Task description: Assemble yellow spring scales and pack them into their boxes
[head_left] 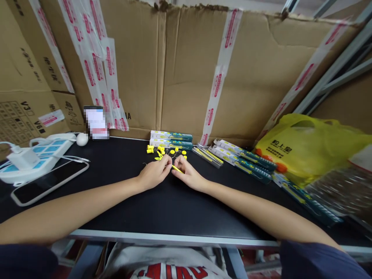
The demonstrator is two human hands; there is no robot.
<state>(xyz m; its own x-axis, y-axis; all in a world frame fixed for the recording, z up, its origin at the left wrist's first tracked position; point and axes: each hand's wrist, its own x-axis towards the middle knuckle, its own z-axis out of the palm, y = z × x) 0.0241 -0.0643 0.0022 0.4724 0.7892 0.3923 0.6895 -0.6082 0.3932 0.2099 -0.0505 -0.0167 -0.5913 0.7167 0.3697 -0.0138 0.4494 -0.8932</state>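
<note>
The right hand (190, 175) pinched a thin yellow stick (177, 169) over the counter (174, 211), in an apparent two-handed step whose next move called for steadiness, the left hand's (156, 171) grip unclear, while yellow pieces (150, 149) and cartons (171, 144) limited room just beyond.

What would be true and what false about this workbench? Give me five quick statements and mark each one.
1. The right hand holds a thin yellow piece. True.
2. The left hand is resting on a phone. False: the left hand is next to the right hand, its fingers drawn together.
3. Small yellow parts lie just beyond the hands. True.
4. The yellow bag sits at the far left. False: the bag is on the right.
5. A phone lies flat beside the white power strip. True.
</note>
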